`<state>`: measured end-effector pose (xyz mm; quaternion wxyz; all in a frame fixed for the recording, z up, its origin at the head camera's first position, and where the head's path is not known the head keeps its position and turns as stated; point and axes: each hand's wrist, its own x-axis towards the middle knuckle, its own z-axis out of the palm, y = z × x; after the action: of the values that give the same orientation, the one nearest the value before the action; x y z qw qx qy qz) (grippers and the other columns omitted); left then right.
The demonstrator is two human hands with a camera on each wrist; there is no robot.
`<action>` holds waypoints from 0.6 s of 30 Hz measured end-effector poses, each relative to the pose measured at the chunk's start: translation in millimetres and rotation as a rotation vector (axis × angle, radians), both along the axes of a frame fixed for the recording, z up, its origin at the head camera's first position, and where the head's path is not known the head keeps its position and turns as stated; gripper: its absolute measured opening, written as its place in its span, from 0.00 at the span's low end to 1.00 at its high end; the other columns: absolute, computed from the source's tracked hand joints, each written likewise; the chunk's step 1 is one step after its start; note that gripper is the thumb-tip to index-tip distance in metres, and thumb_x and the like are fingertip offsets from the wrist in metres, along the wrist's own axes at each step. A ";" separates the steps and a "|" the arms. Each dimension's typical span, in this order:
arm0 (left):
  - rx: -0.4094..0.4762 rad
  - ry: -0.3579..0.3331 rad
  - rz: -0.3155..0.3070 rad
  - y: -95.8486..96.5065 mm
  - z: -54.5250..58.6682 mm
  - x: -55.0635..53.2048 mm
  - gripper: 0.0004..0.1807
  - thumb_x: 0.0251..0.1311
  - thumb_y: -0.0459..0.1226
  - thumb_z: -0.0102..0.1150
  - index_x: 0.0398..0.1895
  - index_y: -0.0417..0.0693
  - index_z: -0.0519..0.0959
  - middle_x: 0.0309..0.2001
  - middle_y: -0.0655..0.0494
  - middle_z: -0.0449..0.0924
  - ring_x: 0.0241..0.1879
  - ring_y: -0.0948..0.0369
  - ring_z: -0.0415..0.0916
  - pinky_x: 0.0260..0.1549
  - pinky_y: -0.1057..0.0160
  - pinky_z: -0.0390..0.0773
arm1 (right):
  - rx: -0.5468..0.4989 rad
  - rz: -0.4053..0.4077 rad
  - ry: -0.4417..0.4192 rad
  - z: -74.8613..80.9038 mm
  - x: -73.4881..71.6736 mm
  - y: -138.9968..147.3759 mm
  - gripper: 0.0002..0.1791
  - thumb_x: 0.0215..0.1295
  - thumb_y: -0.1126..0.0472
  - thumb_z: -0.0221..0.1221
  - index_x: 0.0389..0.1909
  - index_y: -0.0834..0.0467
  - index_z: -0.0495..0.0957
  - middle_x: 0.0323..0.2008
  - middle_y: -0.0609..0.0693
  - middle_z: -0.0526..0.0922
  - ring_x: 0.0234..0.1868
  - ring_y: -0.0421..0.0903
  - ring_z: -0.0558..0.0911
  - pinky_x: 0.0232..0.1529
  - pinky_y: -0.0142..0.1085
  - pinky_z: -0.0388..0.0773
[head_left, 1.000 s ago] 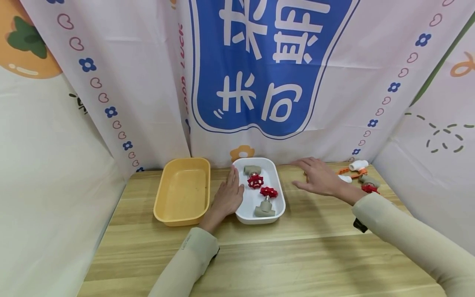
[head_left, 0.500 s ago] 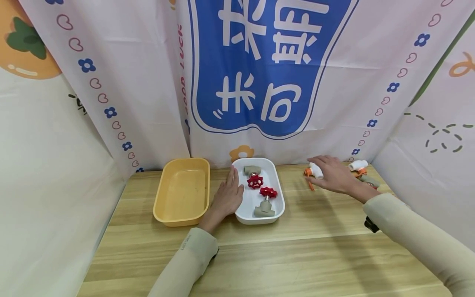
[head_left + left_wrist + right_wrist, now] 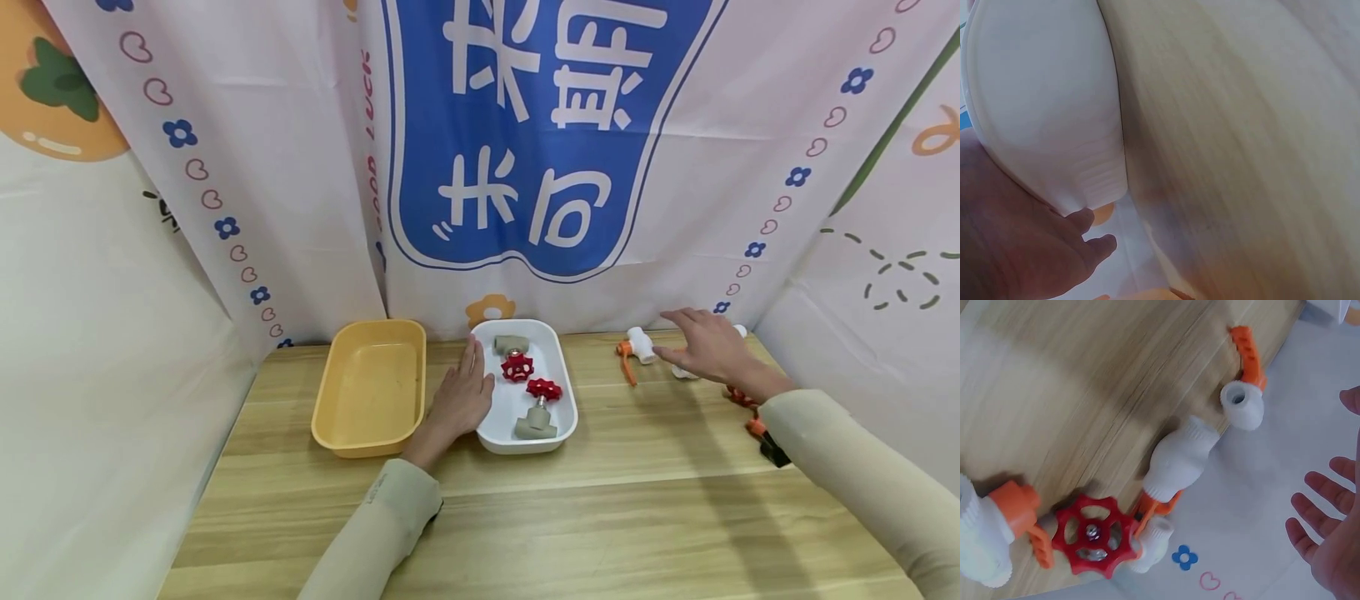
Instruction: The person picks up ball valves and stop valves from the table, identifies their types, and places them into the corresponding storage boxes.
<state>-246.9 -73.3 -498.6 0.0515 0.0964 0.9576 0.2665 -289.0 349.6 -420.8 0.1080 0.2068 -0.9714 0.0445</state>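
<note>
My left hand (image 3: pixel 459 398) lies along the left wall of a white tray (image 3: pixel 495 429), fingers straight and touching its side. Two grey stop valves with red handwheels, one at the back (image 3: pixel 517 365) and one in front (image 3: pixel 536 421), lie in that tray. My right hand (image 3: pixel 708 346) hovers over the table's back right, fingers spread and holding nothing. Just left of it lies a white ball valve (image 3: pixel 640 345) with an orange lever. Below the right hand, the right wrist view shows another white ball valve (image 3: pixel 1180 457) and a red handwheel (image 3: pixel 1094 536).
A yellow tray (image 3: pixel 367 387) stands left of the white one. One more white valve with an orange lever (image 3: pixel 985 534) lies at the right wrist view's lower left. A printed curtain (image 3: pixel 300 167) closes off the table's back.
My right hand has moved rightward from beside the white tray, past the leftmost white ball valve, which is now uncovered. My left hand and both trays stay put.
</note>
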 end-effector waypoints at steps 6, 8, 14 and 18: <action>-0.004 0.009 -0.002 1.5 0.6 -0.9 0.40 0.85 0.50 0.33 0.87 0.42 0.35 0.87 0.52 0.24 0.86 0.49 0.37 0.82 0.40 0.46 | 0.017 -0.074 -0.084 -0.3 -4.1 21.8 0.40 0.71 0.42 0.65 0.71 0.68 0.72 0.64 0.74 0.77 0.60 0.74 0.79 0.59 0.70 0.75; 0.001 0.012 -0.002 1.2 1.0 -0.8 0.40 0.85 0.50 0.34 0.87 0.42 0.35 0.88 0.51 0.25 0.86 0.49 0.37 0.82 0.40 0.46 | 0.013 -0.091 -0.100 -1.3 -5.0 28.0 0.42 0.71 0.40 0.64 0.71 0.68 0.72 0.64 0.74 0.77 0.60 0.74 0.78 0.59 0.70 0.75; 0.010 0.055 0.010 -1.6 2.1 -3.5 0.39 0.84 0.50 0.33 0.86 0.38 0.38 0.88 0.46 0.29 0.85 0.46 0.41 0.81 0.41 0.49 | 0.011 -0.122 -0.133 -4.3 -6.0 43.8 0.42 0.72 0.38 0.63 0.69 0.71 0.72 0.61 0.75 0.79 0.55 0.72 0.81 0.53 0.67 0.78; 0.018 0.062 0.009 -2.7 3.8 -7.1 0.39 0.84 0.50 0.31 0.86 0.37 0.38 0.87 0.45 0.30 0.85 0.46 0.42 0.81 0.41 0.49 | 0.015 -0.150 -0.154 -4.8 -6.0 53.6 0.44 0.73 0.37 0.62 0.69 0.73 0.72 0.60 0.77 0.78 0.55 0.73 0.81 0.53 0.67 0.78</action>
<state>-254.0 -76.0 -494.8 0.0196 0.1010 0.9567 0.2723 -294.9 403.2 -425.6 0.0346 0.1302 -0.9899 0.0445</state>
